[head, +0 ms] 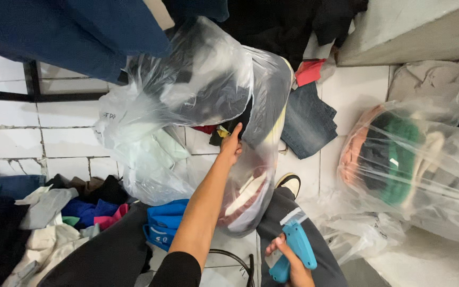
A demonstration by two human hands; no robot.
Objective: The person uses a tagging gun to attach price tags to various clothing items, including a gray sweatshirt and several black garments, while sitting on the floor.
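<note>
Down on the white tiled floor (pixel 351 90), between the knees: a large clear plastic bag (pixel 197 90) stuffed with dark and pale clothing, propped upright and leaning a little toward the camera. Left hand (pixel 231 146) reaching forward into the gap between that bag and a second clear bag (pixel 256 180) just beside it, fingers together and pressed against the plastic (whether actually pinching the film, cannot tell, since the fingertips are hidden). Lower right, near the frame edge: right hand (pixel 288 260) wrapped around a blue tagging gun (pixel 296 250), fingers clamped on its grip, nose pointing up and away over the grey trouser leg (pixel 282 212). Just past that leg, a black and white shoe (pixel 290 183) on the tile. Beside the forearm, a folded blue cloth bag (pixel 163 223) lying on the floor, touching the second clear bag. Off to the right, well apart from both hands, a third clear bag (pixel 415 159) holding green, black and pink garments. Behind the bags, folded denim (pixel 306 122) and a red piece of cloth (pixel 309 72). Far left, a loose heap of mixed clothes (pixel 54 218); overhead, a hanging dark blue garment (pixel 75 32).
</note>
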